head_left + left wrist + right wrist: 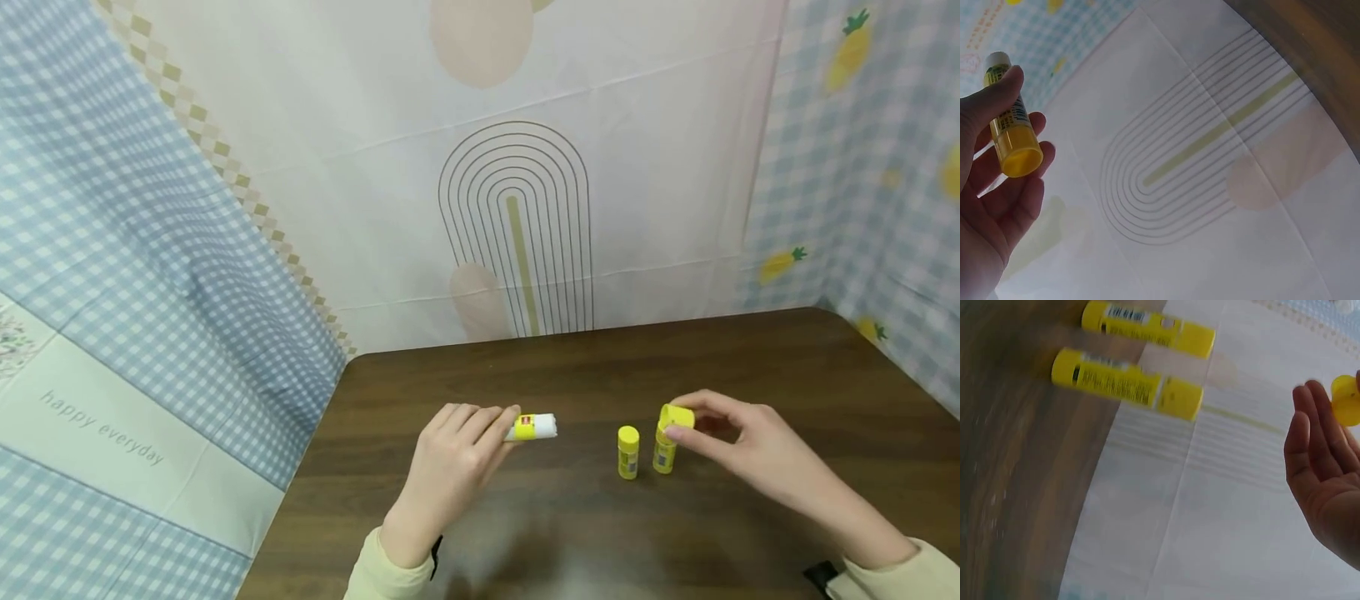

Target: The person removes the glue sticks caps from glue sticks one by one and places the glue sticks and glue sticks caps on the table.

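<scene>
Left hand (457, 454) gripping an uncapped glue stick (534, 427), right hand (750, 450) pinching a yellow cap (677, 416), two capped glue sticks (628, 452) upright on the brown table (570, 375) just beside it.

Dark wooden table (750, 358), cream backdrop cloth with arch pattern (517, 225), blue checked cloths (150, 233) at sides

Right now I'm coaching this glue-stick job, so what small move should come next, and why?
Probably bring the yellow cap pinched in the right hand across to the uncapped glue stick held by the left hand; its white tip is bare.
</scene>
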Tool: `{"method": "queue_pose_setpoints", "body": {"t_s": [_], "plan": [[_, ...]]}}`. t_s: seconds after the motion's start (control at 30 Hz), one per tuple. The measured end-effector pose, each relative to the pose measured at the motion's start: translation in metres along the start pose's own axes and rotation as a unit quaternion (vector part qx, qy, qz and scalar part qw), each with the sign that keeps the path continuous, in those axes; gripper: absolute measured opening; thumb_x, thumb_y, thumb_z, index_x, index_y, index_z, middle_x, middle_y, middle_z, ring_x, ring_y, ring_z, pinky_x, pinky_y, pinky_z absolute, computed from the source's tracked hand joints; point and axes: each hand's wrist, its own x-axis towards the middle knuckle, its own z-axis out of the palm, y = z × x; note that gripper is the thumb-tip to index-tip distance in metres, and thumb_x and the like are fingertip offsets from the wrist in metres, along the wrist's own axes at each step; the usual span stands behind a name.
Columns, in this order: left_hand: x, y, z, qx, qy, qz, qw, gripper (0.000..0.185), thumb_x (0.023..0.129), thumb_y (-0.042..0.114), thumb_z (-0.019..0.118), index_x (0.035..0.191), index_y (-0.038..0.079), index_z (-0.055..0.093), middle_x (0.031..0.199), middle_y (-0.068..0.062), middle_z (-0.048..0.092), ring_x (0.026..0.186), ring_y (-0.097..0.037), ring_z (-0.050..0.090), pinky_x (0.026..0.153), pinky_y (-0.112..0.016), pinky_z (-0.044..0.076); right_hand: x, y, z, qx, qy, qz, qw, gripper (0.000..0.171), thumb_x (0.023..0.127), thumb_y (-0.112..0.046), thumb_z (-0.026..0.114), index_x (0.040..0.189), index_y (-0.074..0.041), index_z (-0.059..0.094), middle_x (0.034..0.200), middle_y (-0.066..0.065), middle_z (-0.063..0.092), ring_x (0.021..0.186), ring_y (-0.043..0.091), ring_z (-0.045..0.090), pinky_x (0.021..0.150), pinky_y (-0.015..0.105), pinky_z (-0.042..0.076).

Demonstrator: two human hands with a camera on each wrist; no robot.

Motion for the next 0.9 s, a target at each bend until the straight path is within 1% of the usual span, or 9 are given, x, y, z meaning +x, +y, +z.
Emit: {"method": "queue_pose_setpoints", "body": {"t_s": [0.13,0.23,0.4,0.53,0.67,0.7,0.77,0.83,0.9], "plan": [[-0.009,-0.006,-0.004,-0.012,0.000,-0.024,0.9996,0.034,0.086,0.024,0.080,0.116,0.008,0.074,0.098,-0.001,0.073,0.081,-0.016,0.068,0.074,-0.030,0.054,-0.004,0.011,-0.015,-0.026,0.057,0.002,0.998,0.029,0.089,-0.024,0.079,0.114,-0.024,0.064,0.092,-0.005,0.068,0.078,0.004,0.062,0.064,0.020,0.048],[-0.015,-0.010,-0.007,-0.017,-0.005,-0.041,0.9990,0.036,0.085,0.022,0.080,0.117,0.007,0.073,0.100,-0.002,0.074,0.083,-0.017,0.069,0.075,-0.032,0.056,-0.008,0.019,-0.027,-0.048,0.080,0.011,0.996,0.032,0.087,-0.024,0.082,0.111,-0.023,0.061,0.091,-0.003,0.068,0.076,0.000,0.061,0.063,0.016,0.046],[-0.023,-0.016,-0.010,-0.015,-0.012,-0.055,0.9983,0.037,0.084,0.020,0.080,0.118,0.006,0.072,0.101,-0.004,0.074,0.084,-0.019,0.070,0.077,-0.034,0.056,-0.018,0.030,-0.043,-0.089,0.091,0.029,0.991,0.032,0.085,-0.026,0.083,0.109,-0.023,0.061,0.085,-0.003,0.068,0.072,-0.004,0.059,0.060,0.013,0.044],[-0.029,-0.017,-0.011,-0.012,-0.012,-0.060,0.9980,0.037,0.083,0.020,0.080,0.117,0.006,0.073,0.101,-0.004,0.074,0.083,-0.020,0.070,0.075,-0.034,0.056,-0.024,0.039,-0.049,-0.116,0.098,0.032,0.988,0.031,0.085,-0.028,0.083,0.107,-0.024,0.062,0.080,-0.006,0.065,0.067,-0.003,0.056,0.055,0.018,0.042],[-0.034,-0.017,-0.011,-0.011,-0.012,-0.063,0.9978,0.037,0.082,0.021,0.081,0.115,0.007,0.073,0.099,-0.003,0.074,0.081,-0.019,0.070,0.071,-0.033,0.056,-0.026,0.052,-0.044,-0.169,0.096,-0.001,0.981,0.027,0.085,-0.028,0.083,0.102,-0.024,0.062,0.075,-0.010,0.056,0.062,-0.001,0.049,0.051,0.023,0.039],[-0.036,-0.016,-0.011,-0.011,-0.013,-0.064,0.9978,0.037,0.081,0.021,0.081,0.115,0.007,0.073,0.098,-0.003,0.074,0.081,-0.018,0.070,0.071,-0.032,0.055,-0.027,0.056,-0.042,-0.186,0.086,-0.007,0.979,0.027,0.085,-0.028,0.082,0.101,-0.022,0.062,0.074,-0.011,0.055,0.062,-0.002,0.047,0.051,0.023,0.038],[-0.038,-0.015,-0.011,-0.013,-0.013,-0.065,0.9977,0.037,0.081,0.021,0.082,0.114,0.007,0.073,0.098,-0.003,0.074,0.080,-0.018,0.070,0.070,-0.032,0.055,-0.029,0.066,-0.037,-0.212,0.040,-0.002,0.977,0.026,0.085,-0.027,0.082,0.102,-0.019,0.064,0.075,-0.011,0.054,0.062,-0.002,0.045,0.051,0.024,0.039],[-0.039,-0.014,-0.011,-0.013,-0.013,-0.066,0.9976,0.037,0.080,0.021,0.082,0.114,0.007,0.074,0.098,-0.002,0.074,0.080,-0.017,0.070,0.069,-0.031,0.055,-0.032,0.079,-0.033,-0.229,-0.025,0.017,0.973,0.026,0.085,-0.026,0.082,0.103,-0.016,0.065,0.078,-0.012,0.056,0.065,-0.002,0.047,0.054,0.025,0.042],[-0.040,-0.013,-0.010,-0.013,-0.015,-0.068,0.9975,0.037,0.081,0.022,0.081,0.114,0.007,0.073,0.098,-0.002,0.074,0.081,-0.017,0.070,0.070,-0.031,0.055,-0.035,0.093,-0.030,-0.232,-0.098,0.044,0.967,0.026,0.085,-0.024,0.081,0.104,-0.013,0.066,0.082,-0.010,0.060,0.068,0.000,0.051,0.056,0.027,0.047]]}}
